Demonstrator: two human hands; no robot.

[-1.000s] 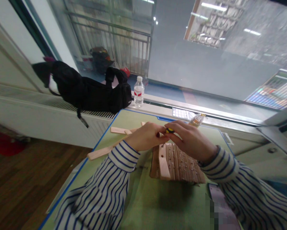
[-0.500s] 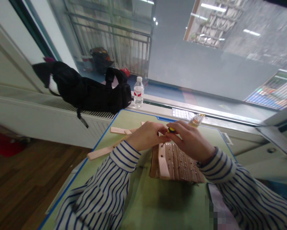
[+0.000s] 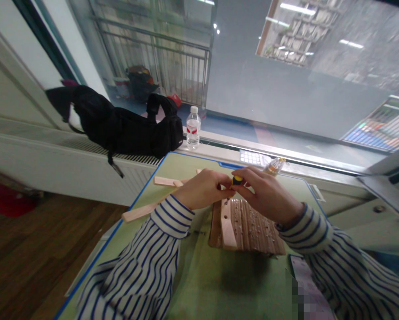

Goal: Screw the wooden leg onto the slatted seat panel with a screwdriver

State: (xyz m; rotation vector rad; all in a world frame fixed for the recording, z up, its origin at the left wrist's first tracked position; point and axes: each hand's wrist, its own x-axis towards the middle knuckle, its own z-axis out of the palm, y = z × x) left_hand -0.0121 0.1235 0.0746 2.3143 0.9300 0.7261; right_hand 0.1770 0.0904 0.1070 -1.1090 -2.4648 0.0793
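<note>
My right hand (image 3: 264,191) is closed on a small screwdriver with a yellow and black handle (image 3: 237,180); its tip is hidden. My left hand (image 3: 208,189) pinches right beside it, thumb and forefinger together at the handle's lower end; what is between them cannot be made out. Below both hands lies a pale wooden strip (image 3: 228,226) with dark holes, one end cut at a slant. It rests on a brown corrugated cardboard block (image 3: 256,229) dotted with small light specks.
Several wooden strips (image 3: 141,212) lie at the left of the green table (image 3: 199,284). A phone (image 3: 302,271) is by my right forearm. A clear packet (image 3: 275,166) lies at the far edge. On the ledge behind are a water bottle (image 3: 193,129) and a black bag (image 3: 133,129).
The fingers of my right hand have shifted on the screwdriver handle, and more of its yellow and black top shows. My left hand stays nearly in place.
</note>
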